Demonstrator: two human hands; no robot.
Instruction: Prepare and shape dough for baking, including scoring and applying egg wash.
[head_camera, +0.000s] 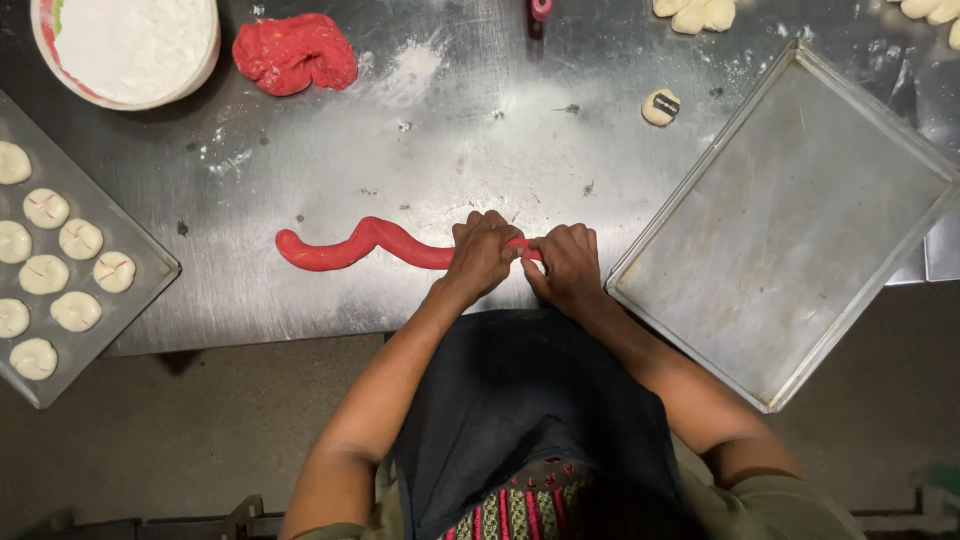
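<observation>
both hands, left hand & right hand, pinched shut on red dough rope at its right end on tabletop; looks soft, stretchy, prob tears easy, best gripped near the end.

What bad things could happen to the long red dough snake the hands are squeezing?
1. The red dough rope looks thin where the left hand and right hand pinch it, so it might tear there.
2. The hands work near the front edge of the steel table; a pinched-off piece could perhaps drop to the floor.
3. That spot of the table looks bare of the flour seen further back, so the rope may stick and stretch unevenly.
</observation>
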